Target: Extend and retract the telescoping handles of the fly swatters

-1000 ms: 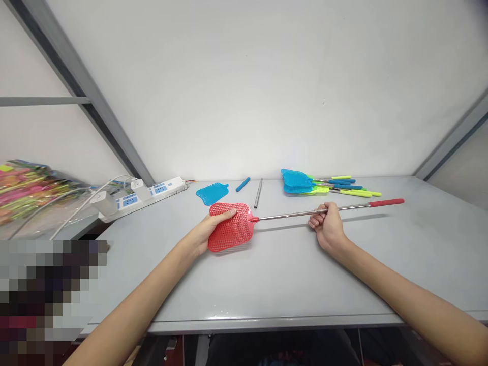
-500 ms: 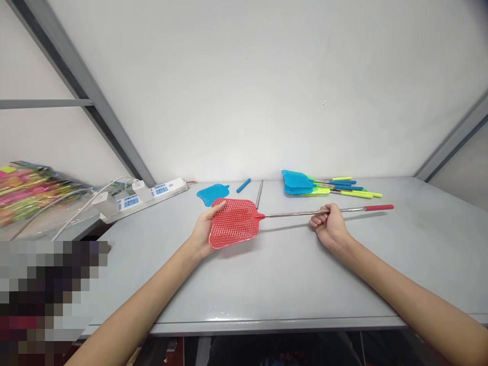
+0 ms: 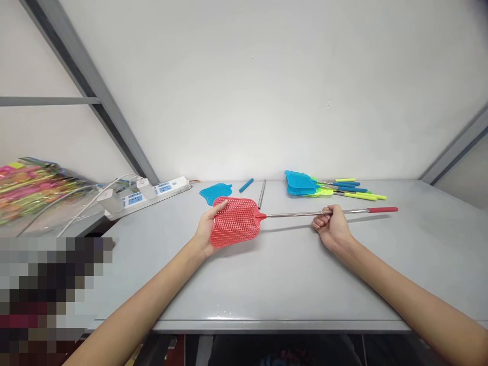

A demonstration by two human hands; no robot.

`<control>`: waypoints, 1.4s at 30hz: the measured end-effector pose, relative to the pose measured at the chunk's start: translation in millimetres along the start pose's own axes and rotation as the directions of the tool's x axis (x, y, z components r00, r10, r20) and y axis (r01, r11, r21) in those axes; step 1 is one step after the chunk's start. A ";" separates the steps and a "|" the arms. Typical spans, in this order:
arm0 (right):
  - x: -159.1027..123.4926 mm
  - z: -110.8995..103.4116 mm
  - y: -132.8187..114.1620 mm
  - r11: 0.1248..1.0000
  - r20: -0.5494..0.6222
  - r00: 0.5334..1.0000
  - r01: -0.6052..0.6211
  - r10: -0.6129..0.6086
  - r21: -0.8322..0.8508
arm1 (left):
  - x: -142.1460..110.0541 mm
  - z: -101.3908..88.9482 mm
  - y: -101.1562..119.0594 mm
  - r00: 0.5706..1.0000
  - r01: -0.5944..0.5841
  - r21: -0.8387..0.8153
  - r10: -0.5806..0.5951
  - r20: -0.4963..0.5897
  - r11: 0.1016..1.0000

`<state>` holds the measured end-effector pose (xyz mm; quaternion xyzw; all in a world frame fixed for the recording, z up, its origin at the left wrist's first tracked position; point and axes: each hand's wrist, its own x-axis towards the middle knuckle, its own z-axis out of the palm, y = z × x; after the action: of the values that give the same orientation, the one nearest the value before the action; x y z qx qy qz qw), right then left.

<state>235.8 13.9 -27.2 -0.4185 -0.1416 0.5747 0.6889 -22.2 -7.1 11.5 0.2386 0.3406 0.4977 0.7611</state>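
A red fly swatter (image 3: 236,223) with a metal rod and a red grip is held sideways just above the table. My left hand (image 3: 206,229) grasps the outer edge of its mesh head, thumb on top and the other fingers hidden beneath. Closed round the metal rod is my right hand (image 3: 331,226), short of the red grip. Behind the red head lie a loose blue swatter head (image 3: 215,193), a blue handle grip (image 3: 246,185) and a bare metal rod (image 3: 262,194), whose near end almost meets the red head in view.
Blue and yellow fly swatters (image 3: 301,182) lie piled at the back right. A white power strip (image 3: 147,197) with plugs and cables sits at the back left, beside plastic-wrapped colourful goods (image 3: 41,193). The grey table (image 3: 282,290) meets a white wall.
The whole view has shifted slightly, so things appear a little further right. Both hands keep the same hold on the red fly swatter.
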 end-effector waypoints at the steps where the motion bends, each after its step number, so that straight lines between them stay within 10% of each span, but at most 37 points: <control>1: 0.0 0.0 -0.1 1.000 -0.001 1.000 0.001 -0.001 0.000 | 0.2 -0.6 -0.2 1.000 0.002 0.001 -0.002 0.000 1.000; 42: -2.2 0.0 -1.9 1.000 0.006 1.000 0.013 -0.012 -0.017 | -2.3 0.7 -1.0 0.999 0.034 0.056 -0.034 0.007 0.998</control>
<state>236.4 11.9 -25.1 -0.4219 -0.1511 0.5703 0.6884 -21.7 -9.6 11.9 0.2561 0.3554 0.4740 0.7638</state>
